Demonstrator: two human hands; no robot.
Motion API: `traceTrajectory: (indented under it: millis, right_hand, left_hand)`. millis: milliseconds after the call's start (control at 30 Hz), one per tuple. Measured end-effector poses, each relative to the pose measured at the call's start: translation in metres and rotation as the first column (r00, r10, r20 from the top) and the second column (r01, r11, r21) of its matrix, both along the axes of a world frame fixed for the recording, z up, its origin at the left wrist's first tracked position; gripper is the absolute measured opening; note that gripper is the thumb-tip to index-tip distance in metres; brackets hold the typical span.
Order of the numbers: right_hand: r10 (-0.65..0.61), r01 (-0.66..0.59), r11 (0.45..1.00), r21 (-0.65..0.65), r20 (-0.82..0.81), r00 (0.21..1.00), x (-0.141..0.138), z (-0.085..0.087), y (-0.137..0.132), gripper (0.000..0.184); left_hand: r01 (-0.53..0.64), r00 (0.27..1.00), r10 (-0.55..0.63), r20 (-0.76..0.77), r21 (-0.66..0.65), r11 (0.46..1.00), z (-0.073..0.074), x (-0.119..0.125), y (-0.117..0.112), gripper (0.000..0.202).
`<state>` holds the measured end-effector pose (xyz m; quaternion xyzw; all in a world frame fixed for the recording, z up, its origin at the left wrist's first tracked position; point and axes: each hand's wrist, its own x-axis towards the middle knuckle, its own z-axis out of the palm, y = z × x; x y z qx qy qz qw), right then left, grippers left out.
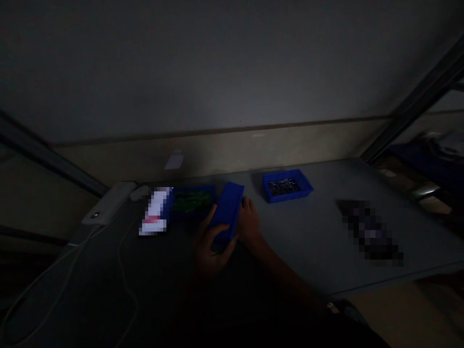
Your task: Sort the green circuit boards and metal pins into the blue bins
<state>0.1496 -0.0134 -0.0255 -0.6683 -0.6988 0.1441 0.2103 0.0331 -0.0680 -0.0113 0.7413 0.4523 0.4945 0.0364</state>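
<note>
Three blue trays sit across the dim bench (308,227), with a power strip (108,203) and its cable (123,270) at the far left. Next to the strip, the left tray (192,200) lies flat with green parts in it. Just right of it is the held tray (227,210), tipped up on edge with its near end low. Its inside faces away, so I cannot tell whether it is full or empty. The left hand (208,249) grasps its near end from below, thumb up along the left wall and fingers curled under. The right hand (249,221) rests against the right wall, forearm running back toward the body. The dark hides whether its fingers close on the rim. Apart, further right, the right tray (287,186) lies flat with dark metal pieces in it, untouched.
</note>
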Motion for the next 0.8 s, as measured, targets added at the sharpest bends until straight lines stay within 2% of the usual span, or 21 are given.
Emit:
traceTrajectory:
  millis: [200, 467, 600, 800]
  right_hand:
    - [-0.064, 0.066, 0.998, 0.01, -0.127, 0.99, 0.001, -0.002, 0.001, 0.03]
    - [-0.005, -0.004, 1.0, -0.029, -0.281, 0.96, 0.008, -0.009, 0.001, 0.026]
    - [0.016, -0.009, 0.999, 0.032, -0.23, 0.973, 0.008, -0.01, -0.001, 0.027]
    - [0.098, -0.092, 0.987, 0.129, -0.039, 0.994, 0.007, -0.001, -0.006, 0.033]
  left_hand:
    - [0.071, 0.991, -0.061, -0.123, 0.071, 0.995, 0.0, 0.003, -0.002, 0.027]
    - [0.147, 0.962, -0.126, -0.244, 0.068, 0.987, 0.001, 0.006, -0.001, 0.018]
    - [0.177, 0.943, -0.145, -0.3, 0.082, 0.981, 0.002, 0.0, 0.0, 0.018]
    - [0.127, 0.955, -0.094, -0.281, 0.101, 0.987, 0.007, -0.006, -0.006, 0.021]
